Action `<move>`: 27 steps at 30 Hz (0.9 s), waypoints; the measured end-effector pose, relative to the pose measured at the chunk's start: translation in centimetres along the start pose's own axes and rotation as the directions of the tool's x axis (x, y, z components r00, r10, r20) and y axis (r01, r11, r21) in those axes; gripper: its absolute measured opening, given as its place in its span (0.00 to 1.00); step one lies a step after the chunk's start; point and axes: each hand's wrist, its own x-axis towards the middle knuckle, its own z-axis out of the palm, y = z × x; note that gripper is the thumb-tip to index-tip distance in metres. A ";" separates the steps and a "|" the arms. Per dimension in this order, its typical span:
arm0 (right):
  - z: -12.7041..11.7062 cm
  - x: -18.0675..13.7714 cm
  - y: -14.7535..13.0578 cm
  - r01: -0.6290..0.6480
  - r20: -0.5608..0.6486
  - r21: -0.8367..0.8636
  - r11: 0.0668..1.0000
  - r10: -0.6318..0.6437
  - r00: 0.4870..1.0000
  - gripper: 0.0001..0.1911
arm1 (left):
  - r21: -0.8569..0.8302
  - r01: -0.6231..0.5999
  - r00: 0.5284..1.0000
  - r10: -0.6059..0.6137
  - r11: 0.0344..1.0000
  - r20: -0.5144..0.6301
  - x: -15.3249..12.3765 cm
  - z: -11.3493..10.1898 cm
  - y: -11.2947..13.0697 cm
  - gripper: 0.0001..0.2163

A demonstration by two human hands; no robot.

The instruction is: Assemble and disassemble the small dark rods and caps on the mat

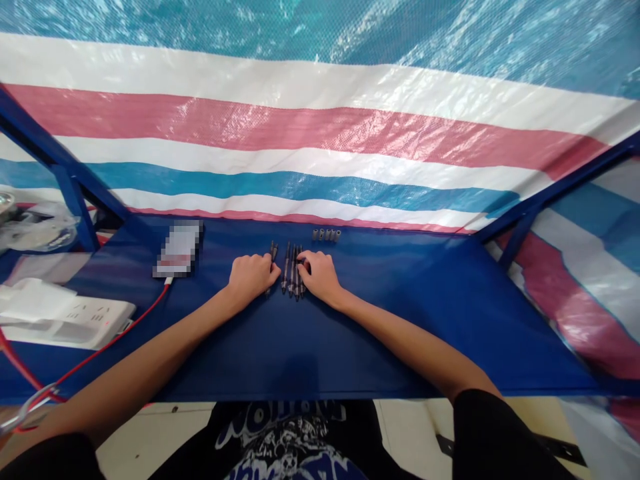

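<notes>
Several dark, slim pens (pixel 293 270) lie side by side on the blue tabletop (pixel 305 353), pointing away from me. At their left, my left hand (pixel 251 277) is closed over a couple more pens (pixel 273 249), whose ends show past the fingers. My right hand (pixel 321 275) has its fingers curled against the right edge of the row, gripping the outermost pens. Its fingertips partly cover them. Beyond my right hand, several short grey cylinders (pixel 327 235) stand in a small line.
To the left lies a phone (pixel 179 249) with a red charging cable (pixel 135 321) plugged in. A white power strip (pixel 95 323) sits near the left edge. Blue metal braces (pixel 523 233) flank the table, and a striped plastic sheet (pixel 320 130) hangs behind it.
</notes>
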 end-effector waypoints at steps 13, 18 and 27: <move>-0.8 0.4 0.5 0.031 -0.203 0.178 0.984 0.005 0.979 0.10 | -0.505 0.024 0.974 -0.135 0.863 -0.184 0.0 -0.2 -1.3 0.14; -3.1 3.4 1.8 0.043 -0.317 -0.099 0.994 -0.072 0.946 0.13 | -0.668 -0.014 0.973 -0.143 0.744 -0.180 0.0 0.3 -1.4 0.14; -2.6 6.8 3.3 0.066 -0.172 -0.332 0.941 -0.129 0.977 0.09 | -0.632 -0.154 0.951 -0.060 0.759 -0.304 0.5 1.6 -1.9 0.16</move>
